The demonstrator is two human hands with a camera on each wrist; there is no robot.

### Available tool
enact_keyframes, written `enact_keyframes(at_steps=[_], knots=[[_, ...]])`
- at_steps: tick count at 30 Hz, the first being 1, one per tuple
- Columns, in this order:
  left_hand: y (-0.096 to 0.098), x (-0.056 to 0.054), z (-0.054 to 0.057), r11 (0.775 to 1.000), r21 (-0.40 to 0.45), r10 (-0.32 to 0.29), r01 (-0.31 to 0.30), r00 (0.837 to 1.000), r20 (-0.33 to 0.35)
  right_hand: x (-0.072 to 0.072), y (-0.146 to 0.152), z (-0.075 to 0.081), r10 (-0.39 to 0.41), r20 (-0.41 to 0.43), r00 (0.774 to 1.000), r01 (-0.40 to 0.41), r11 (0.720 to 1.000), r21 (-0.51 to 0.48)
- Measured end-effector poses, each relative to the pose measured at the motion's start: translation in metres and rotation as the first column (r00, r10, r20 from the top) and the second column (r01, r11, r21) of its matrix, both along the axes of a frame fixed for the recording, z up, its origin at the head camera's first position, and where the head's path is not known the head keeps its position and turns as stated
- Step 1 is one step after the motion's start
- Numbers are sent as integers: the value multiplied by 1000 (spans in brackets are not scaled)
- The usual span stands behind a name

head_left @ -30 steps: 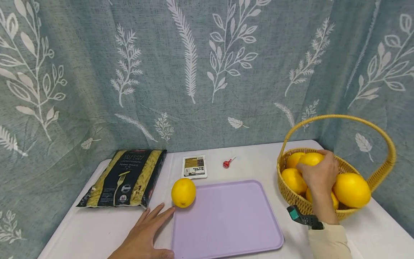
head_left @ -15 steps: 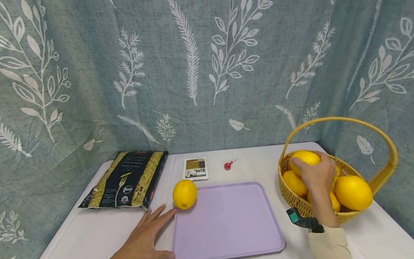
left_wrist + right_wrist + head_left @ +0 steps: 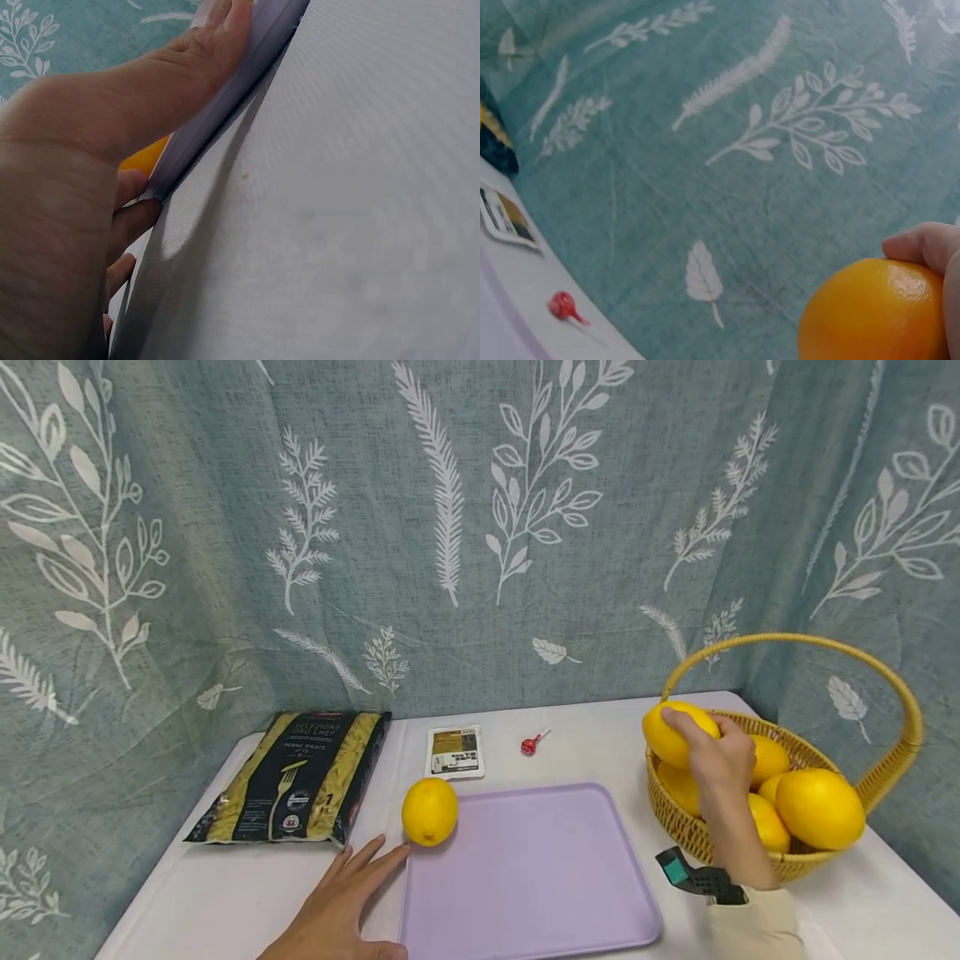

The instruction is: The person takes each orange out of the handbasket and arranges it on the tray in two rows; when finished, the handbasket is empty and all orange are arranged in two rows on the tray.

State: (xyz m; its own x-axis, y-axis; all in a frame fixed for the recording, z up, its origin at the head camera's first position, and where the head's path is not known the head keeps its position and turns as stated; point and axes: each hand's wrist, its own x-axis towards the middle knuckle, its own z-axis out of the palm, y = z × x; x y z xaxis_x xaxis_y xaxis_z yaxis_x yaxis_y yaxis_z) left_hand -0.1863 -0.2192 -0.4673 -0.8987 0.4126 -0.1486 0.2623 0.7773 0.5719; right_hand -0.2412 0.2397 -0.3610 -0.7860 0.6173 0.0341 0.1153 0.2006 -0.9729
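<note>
In the head view my right hand (image 3: 723,760) grips a yellow lemon (image 3: 678,733) over the left rim of the wicker basket (image 3: 675,831). The right wrist view shows the thumb on top of this lemon (image 3: 877,311). More lemons (image 3: 819,808) lie in the basket under its arched handle. My left hand (image 3: 341,902) lies spread at the left edge of the lilac tray (image 3: 525,877), fingertips and thumb right at its rim. The left wrist view shows the left hand (image 3: 172,90) along the tray side (image 3: 225,97). Another lemon (image 3: 430,812) sits on the tray's back left corner.
A pasta bag (image 3: 292,777) lies at the back left of the white table (image 3: 225,902). Behind the tray are a small flat packet (image 3: 455,752) and a red lollipop (image 3: 529,745). A patterned green curtain (image 3: 450,527) hangs along the back.
My right hand has lifted the lemon from among the others and moved it left to the basket's rim. The left hand keeps its place at the tray.
</note>
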Motion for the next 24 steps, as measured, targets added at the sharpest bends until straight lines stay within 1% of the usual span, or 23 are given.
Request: enact_keyframes(at_steps=[3,7,11,14,19,24], knots=[[0,0,0,1000,3,-1,1,1000,2,-1,-7,0,27,-24,999,-27,999,-25],[-1,0,-2,1000,7,-6,6,1000,-12,-3,-16,-1,96,-58,994,-98,994,-43],[-1,0,-2,1000,6,-11,11,1000,-23,-4,-29,-3,184,-68,981,-188,979,-73],[-2,0,-3,1000,10,-19,19,999,-27,-5,-38,-6,229,-65,971,-234,967,-99],[-3,-1,-4,999,18,-37,38,998,-50,-8,-49,-11,259,-55,964,-264,960,-98],[-3,0,-4,999,22,-42,44,997,-67,-11,-57,-15,263,-43,964,-265,962,-59]])
